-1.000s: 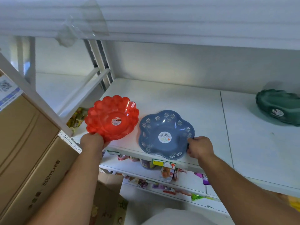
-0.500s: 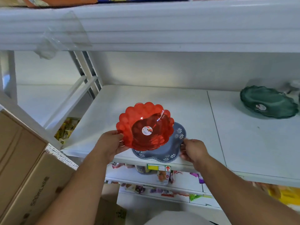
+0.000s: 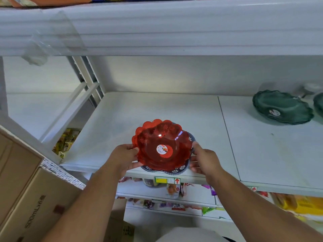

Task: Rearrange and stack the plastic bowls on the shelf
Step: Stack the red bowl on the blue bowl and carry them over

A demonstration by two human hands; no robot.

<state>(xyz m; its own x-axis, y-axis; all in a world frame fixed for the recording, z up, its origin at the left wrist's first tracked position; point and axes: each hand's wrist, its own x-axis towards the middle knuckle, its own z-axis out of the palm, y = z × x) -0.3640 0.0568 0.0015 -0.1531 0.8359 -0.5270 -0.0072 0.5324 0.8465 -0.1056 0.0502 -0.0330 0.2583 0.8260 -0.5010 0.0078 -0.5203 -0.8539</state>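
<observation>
A clear red scalloped bowl with a round sticker lies inside a blue flower-patterned bowl, which shows only at its near and right rim. Both sit at the front edge of the white shelf. My left hand grips the red bowl's left rim. My right hand holds the right rim of the blue bowl. A dark green bowl rests at the far right of the shelf, with another green one partly cut off behind it.
Cardboard boxes stand at the left, close to my left arm. The upper shelf overhangs the work area. Lower shelves hold packaged goods. A white upright frame bounds the shelf on the left.
My left hand carried the red bowl from the shelf's left side rightward and set it down into the blue bowl. My right hand stayed on the blue bowl's right rim.
</observation>
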